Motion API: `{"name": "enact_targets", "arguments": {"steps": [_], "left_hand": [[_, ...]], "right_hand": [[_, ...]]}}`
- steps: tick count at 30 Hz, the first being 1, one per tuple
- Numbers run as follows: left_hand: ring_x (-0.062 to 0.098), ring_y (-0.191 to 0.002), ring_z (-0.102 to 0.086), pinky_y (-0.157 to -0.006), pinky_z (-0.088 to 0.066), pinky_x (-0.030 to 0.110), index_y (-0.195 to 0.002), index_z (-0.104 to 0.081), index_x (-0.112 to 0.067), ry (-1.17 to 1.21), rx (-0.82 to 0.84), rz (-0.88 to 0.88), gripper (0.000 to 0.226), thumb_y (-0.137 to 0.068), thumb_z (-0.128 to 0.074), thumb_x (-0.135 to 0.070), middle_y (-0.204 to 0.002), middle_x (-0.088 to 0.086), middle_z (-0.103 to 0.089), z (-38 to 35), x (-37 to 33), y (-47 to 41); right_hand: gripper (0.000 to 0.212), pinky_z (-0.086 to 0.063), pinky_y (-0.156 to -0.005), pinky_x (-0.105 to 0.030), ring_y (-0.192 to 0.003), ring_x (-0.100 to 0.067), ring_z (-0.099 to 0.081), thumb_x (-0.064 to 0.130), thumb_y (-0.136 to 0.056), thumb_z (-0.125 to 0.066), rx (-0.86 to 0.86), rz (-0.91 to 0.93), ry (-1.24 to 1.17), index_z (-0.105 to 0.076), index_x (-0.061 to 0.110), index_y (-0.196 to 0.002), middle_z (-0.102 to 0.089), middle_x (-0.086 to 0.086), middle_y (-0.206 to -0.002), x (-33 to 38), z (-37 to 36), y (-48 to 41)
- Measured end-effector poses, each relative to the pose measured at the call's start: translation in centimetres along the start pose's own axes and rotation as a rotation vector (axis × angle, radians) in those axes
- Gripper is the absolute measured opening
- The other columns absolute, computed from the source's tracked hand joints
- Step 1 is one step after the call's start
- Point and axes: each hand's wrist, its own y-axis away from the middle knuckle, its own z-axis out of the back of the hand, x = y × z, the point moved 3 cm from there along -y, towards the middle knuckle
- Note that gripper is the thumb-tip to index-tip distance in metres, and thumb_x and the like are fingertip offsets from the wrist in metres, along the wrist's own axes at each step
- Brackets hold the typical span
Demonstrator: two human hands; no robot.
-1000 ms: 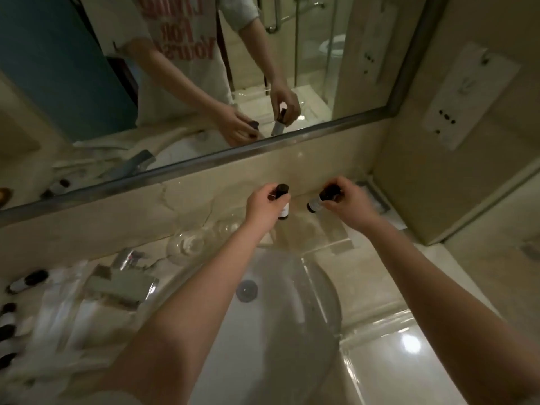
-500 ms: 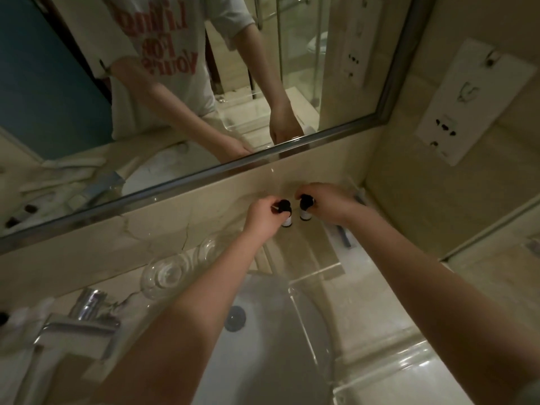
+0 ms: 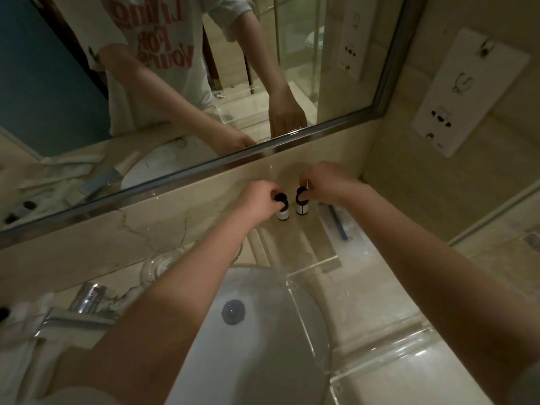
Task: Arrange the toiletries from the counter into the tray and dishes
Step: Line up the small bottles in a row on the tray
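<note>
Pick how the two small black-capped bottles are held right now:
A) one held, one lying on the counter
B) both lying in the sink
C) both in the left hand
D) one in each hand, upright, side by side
D: the left hand grips the cap of the left bottle and the right hand pinches the cap of the right bottle; both bottles are upright, close beside each other.

Bottles [image 3: 283, 213] — now upright, side by side

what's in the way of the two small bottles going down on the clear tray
Nothing visible. The left hand holds the left bottle, the right hand the right bottle, both upright at the back end of the clear tray.
</note>
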Motion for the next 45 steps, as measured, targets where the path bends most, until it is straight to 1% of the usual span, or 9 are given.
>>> {"name": "enact_targets", "arguments": {"steps": [3,8,15,19,23,30,35,39,45], "left_hand": [[0.024,-0.089,-0.063,-0.081,-0.054,0.039,-0.104,-0.066,-0.012,-0.070,-0.002,0.014,0.027,-0.079,-0.068,-0.023,-0.101,0.008,-0.067,0.3,-0.3,0.0],[0.022,-0.101,-0.060,-0.084,-0.047,0.029,-0.125,-0.057,-0.015,-0.045,0.059,-0.016,0.049,-0.079,-0.071,-0.019,-0.115,0.008,-0.063,0.7,-0.5,-0.1],[0.022,-0.103,-0.061,-0.085,-0.046,0.027,-0.119,-0.063,-0.014,-0.072,0.055,-0.017,0.038,-0.081,-0.068,-0.015,-0.116,0.007,-0.065,0.9,-0.6,-0.1],[0.022,-0.100,-0.061,-0.081,-0.048,0.028,-0.116,-0.064,-0.014,-0.084,0.044,-0.008,0.036,-0.081,-0.068,-0.016,-0.112,0.008,-0.066,0.8,-0.5,0.0],[0.022,-0.095,-0.062,-0.078,-0.049,0.028,-0.112,-0.066,-0.014,-0.085,0.020,-0.015,0.030,-0.083,-0.065,-0.016,-0.109,0.008,-0.067,0.6,-0.4,-0.1],[0.027,-0.092,-0.062,-0.081,-0.052,0.036,-0.105,-0.068,-0.010,-0.018,-0.065,-0.102,0.022,-0.085,-0.060,-0.012,-0.100,0.011,-0.067,1.6,-3.6,-1.9],[0.026,-0.089,-0.063,-0.076,-0.053,0.033,-0.089,-0.070,-0.014,-0.094,-0.084,-0.145,0.015,-0.084,-0.056,-0.012,-0.095,0.007,-0.069,0.7,-6.8,-4.4],[0.021,-0.080,-0.057,-0.062,-0.038,0.027,-0.084,-0.068,-0.016,-0.120,-0.046,-0.129,0.019,-0.087,-0.050,-0.009,-0.090,0.006,-0.064,-0.8,-8.3,-6.0],[0.020,-0.074,-0.054,-0.061,-0.038,0.026,-0.089,-0.072,-0.013,-0.071,-0.028,-0.143,0.022,-0.085,-0.050,-0.011,-0.090,0.008,-0.067,-2.8,-8.9,-7.6]], "right_hand": [[0.031,-0.046,-0.068,-0.033,-0.078,-0.019,-0.054,0.046,-0.086,-0.058,-0.004,-0.006,0.086,-0.060,0.017,-0.095,-0.059,-0.003,-0.089,-0.1,0.2,0.0],[0.044,-0.049,-0.083,-0.033,-0.094,-0.016,-0.054,0.032,-0.086,-0.061,0.010,0.014,-0.175,-0.050,0.030,-0.128,-0.054,0.006,-0.107,-0.9,0.0,0.5],[0.024,-0.046,-0.067,-0.030,-0.078,-0.017,-0.056,0.036,-0.085,-0.063,-0.013,0.011,-0.061,-0.065,0.023,-0.105,-0.061,0.002,-0.087,-0.8,-0.9,-0.1],[0.036,-0.052,-0.079,-0.036,-0.090,-0.019,-0.058,0.035,-0.082,-0.066,-0.032,0.011,-0.090,-0.059,0.026,-0.116,-0.062,0.004,-0.102,-0.6,-1.0,-0.1],[0.021,-0.052,-0.078,-0.037,-0.088,-0.020,-0.059,0.028,-0.086,-0.062,-0.010,0.044,-0.072,-0.064,0.022,-0.105,-0.066,-0.002,-0.102,-0.7,-1.0,-0.2],[0.024,-0.047,-0.080,-0.028,-0.088,-0.011,-0.058,0.016,-0.084,-0.066,-0.355,-0.019,-0.272,-0.066,0.018,-0.107,-0.068,-0.001,-0.101,-5.4,3.0,0.5],[0.025,-0.053,-0.087,-0.040,-0.096,-0.020,-0.065,0.015,-0.083,-0.066,-0.338,-0.074,-0.216,-0.068,0.015,-0.108,-0.070,-0.004,-0.105,-8.3,2.8,0.3],[0.022,-0.052,-0.090,-0.042,-0.097,-0.024,-0.065,0.008,-0.083,-0.064,-0.274,-0.083,-0.284,-0.068,0.008,-0.105,-0.070,-0.011,-0.104,-9.5,1.8,0.0],[0.021,-0.051,-0.087,-0.042,-0.097,-0.031,-0.063,0.003,-0.083,-0.061,-0.212,-0.133,-0.309,-0.068,0.001,-0.102,-0.068,-0.017,-0.103,-10.6,1.1,-0.8]]}}
